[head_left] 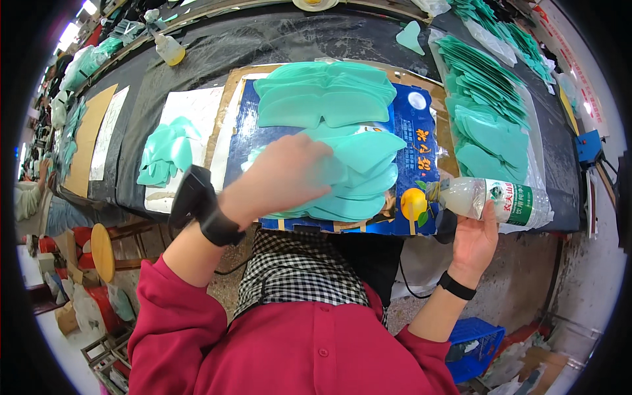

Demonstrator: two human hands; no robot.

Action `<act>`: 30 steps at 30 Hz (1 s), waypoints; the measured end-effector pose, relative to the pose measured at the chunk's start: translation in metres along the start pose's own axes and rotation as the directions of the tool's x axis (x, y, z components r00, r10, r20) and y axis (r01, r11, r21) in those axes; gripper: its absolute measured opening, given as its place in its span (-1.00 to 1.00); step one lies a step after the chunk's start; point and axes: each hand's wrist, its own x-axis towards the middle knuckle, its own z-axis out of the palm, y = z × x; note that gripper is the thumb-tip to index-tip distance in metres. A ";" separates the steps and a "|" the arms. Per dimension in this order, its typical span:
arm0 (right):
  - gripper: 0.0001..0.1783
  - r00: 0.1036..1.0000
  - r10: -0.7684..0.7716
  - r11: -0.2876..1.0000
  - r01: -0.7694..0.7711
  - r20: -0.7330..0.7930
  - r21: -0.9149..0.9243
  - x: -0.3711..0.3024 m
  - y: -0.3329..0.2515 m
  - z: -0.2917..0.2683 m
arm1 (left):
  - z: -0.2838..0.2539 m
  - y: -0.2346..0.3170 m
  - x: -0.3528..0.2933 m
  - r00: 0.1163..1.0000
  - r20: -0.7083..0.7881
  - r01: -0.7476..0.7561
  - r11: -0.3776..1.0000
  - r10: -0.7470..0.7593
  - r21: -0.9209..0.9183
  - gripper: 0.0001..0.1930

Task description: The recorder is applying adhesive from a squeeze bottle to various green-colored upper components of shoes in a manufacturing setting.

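Note:
My right hand is closed round a clear plastic bottle with a green and red label. The bottle lies on its side, its wrapped neck pointing left, and whitish contents show in it. My left hand, smeared by motion, is over a fanned stack of teal sheet pieces; whether its fingers hold one I cannot make out. Just beyond is another stack of curved teal pieces. Both stacks lie on a blue printed cardboard sheet.
To the left, teal pieces lie on white paper. At the right, long rows of teal pieces rest on a sheet. A small bottle of yellowish liquid stands far left on the black-covered table. A blue crate sits below.

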 end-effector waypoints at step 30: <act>-0.44 0.743 0.033 0.685 0.471 0.668 -0.556 -0.011 0.106 0.177 | 0.025 0.021 -0.071 0.973 -0.228 0.023 0.971 0.032 0.237 -0.58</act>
